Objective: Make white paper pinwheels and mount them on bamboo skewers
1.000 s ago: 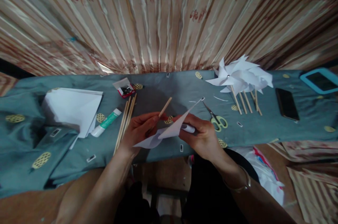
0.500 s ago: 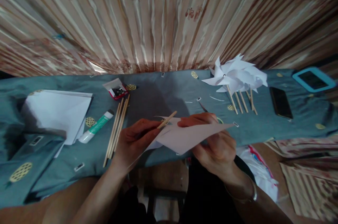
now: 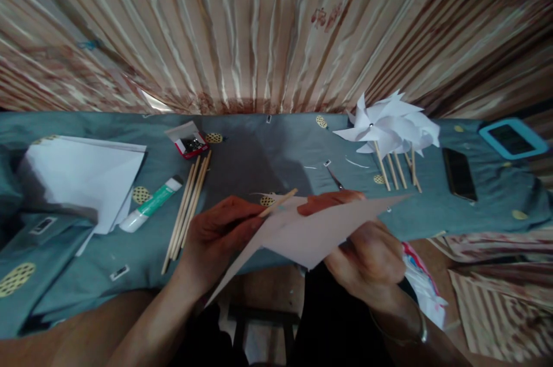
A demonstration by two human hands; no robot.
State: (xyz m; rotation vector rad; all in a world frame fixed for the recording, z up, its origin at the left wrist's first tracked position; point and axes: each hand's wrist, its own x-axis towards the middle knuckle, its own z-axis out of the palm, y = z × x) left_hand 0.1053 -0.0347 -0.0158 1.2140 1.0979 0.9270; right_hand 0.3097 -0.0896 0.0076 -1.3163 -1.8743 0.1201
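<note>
My left hand (image 3: 222,231) pinches a thin wooden stick (image 3: 280,202) whose tip points up and to the right. On the other side, my right hand (image 3: 365,246) grips a white paper pinwheel (image 3: 311,231), thumb on top and the other fingers underneath. The pinwheel's pointed corners spread out towards both hands, and its far side is hidden. Stick and paper lie close together; I cannot tell whether they are joined. Just beyond my right hand, scissors (image 3: 336,180) lie partly covered on the cloth.
Finished paper pinwheels (image 3: 389,122) on sticks lie at the back right, beside a phone (image 3: 458,174) and a blue-framed device (image 3: 513,137). Leftward are loose sticks (image 3: 188,205), a red box of pins (image 3: 190,144), a glue tube (image 3: 151,204) and white paper sheets (image 3: 86,174).
The paper has tilted and spread wider, its right tip reaching further right and its left corner lower. Both hands keep their hold; my right hand has shifted slightly right. The view has shifted slightly.
</note>
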